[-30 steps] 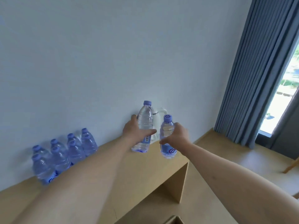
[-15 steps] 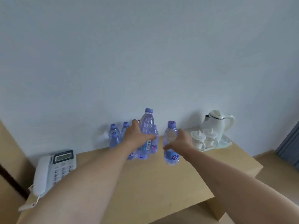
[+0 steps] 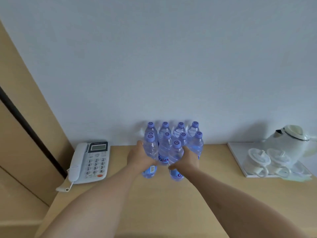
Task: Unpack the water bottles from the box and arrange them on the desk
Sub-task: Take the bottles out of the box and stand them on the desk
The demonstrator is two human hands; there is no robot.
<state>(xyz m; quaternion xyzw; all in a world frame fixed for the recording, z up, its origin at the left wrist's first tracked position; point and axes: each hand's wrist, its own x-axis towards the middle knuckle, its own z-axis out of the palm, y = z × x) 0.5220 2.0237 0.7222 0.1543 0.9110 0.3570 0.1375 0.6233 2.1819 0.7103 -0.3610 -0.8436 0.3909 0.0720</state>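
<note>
At the left of the desk (image 3: 154, 203) lies a phone (image 3: 89, 162); in the frame's centre the left hand (image 3: 139, 156) grips one upright bottle (image 3: 151, 157), cap up, long axis vertical. Just right, the right hand (image 3: 186, 159) grips a second upright bottle (image 3: 176, 162); both sit at the front of a cluster (image 3: 180, 134) against the wall. The hands hide both bottles' middles, the fingers mostly hidden behind them, and the tray (image 3: 240, 158) at right is blurred.

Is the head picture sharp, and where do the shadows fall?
Head view: soft even light, slightly blurred; the clear plastic bottles with purple caps throw faint shadows on the pale wall; the white ceramic kettle does too; wide-angle distortion bends the wooden panel.
</note>
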